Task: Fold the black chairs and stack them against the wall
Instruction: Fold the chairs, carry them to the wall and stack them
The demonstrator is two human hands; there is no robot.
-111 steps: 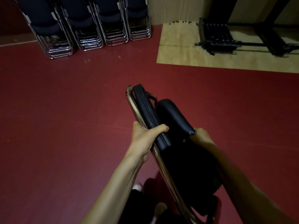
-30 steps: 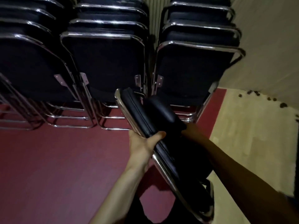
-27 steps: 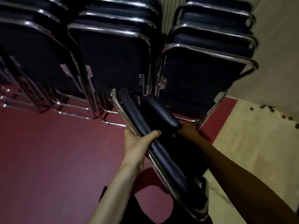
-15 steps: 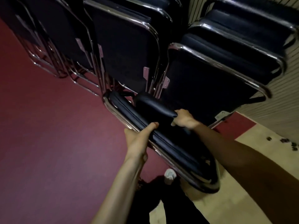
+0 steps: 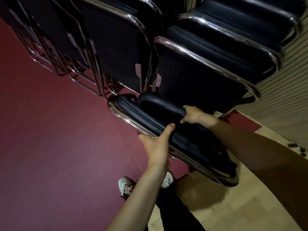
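Evidently to lean it on the stack [image 5: 200, 72], the left hand [image 5: 156, 147] grips the chair [image 5: 145, 112] by its frame and the right hand [image 5: 195, 115] by its seat edge, holding it tilted just before that stack.

Your left hand [image 5: 156, 147] and right hand [image 5: 195, 115] are bare. Your left forearm [image 5: 141, 197] and right forearm [image 5: 250, 150] are likewise uncovered to the edge of view. You wear plain trousers [image 5: 173, 214], dark to near-black, with detail lost in the dim light. Footwear is pale grey-white sneakers. The left shoe [image 5: 125, 185] shows a creased, scuffed toe; the right shoe [image 5: 167, 181] is partly hidden behind your left forearm.
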